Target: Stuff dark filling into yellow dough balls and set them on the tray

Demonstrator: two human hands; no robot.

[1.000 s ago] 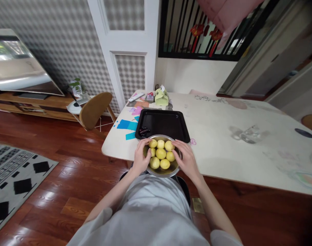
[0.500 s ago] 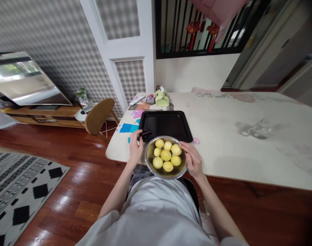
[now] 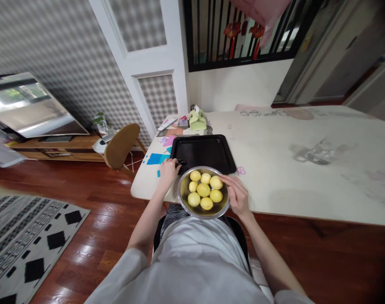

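Observation:
A steel bowl [image 3: 183, 203] stands tilted at the table's front edge, with several yellow lemons [image 3: 203, 190] in it. My right hand [image 3: 238, 195] grips the bowl's right rim, thumb against its side and fingers along the top. Just behind the bowl lies a black rectangular tray [image 3: 203, 152]. At its front left corner, my left hand [image 3: 169, 172] has its fingers curled over a small black object [image 3: 181, 162], mostly hidden, whose kind I cannot make out.
The white table [image 3: 274, 185] stretches far to the right, bearing a clear glass item [image 3: 320, 156]. Behind the tray stand a green tissue box [image 3: 197, 120] and a white remote [image 3: 167, 124]. A wooden chair [image 3: 122, 145] is at the left.
My left hand has closed over the small black object at the tray's corner. The right hand still holds the bowl. The view has shifted slightly.

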